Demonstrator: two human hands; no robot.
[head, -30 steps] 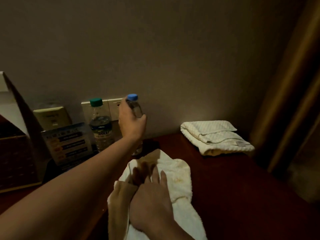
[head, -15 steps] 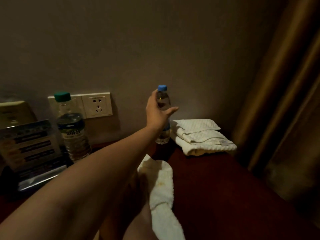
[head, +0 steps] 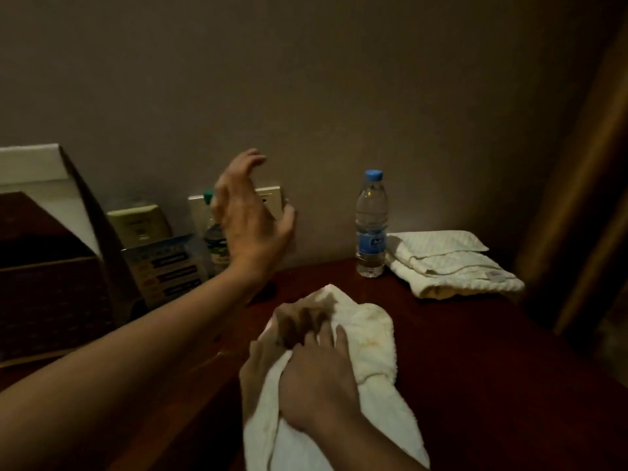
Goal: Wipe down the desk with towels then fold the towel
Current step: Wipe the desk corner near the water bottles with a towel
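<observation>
The big dark red desk [head: 475, 351] is, I think, only partly wiped. The white towel [head: 370, 338] lies bunched up in the middle of the desk, toward the front edge. It is not folded yet. So there is more wiping to do, and the folding comes after that.

A second, folded towel [head: 452, 263] sits at the back right corner of the desk. It looks neat and done.

A bottle with a blue cap [head: 371, 229] stands up straight at the back edge, just beside the folded towel. I cannot tell if they touch. A bottle with a green cap [head: 214, 248] stands farther left at the back edge. It may have to be moved so the desk under it can be wiped.

The right hand [head: 316, 375] rests on top of the white towel and presses it down on the desk. Its fingers lie almost straight, and the thumb is hidden by a fold.

The left hand [head: 251, 219] is up in the air in front of the green-cap bottle. Its fingers are spread wide and bent a little. It holds nothing.
</observation>
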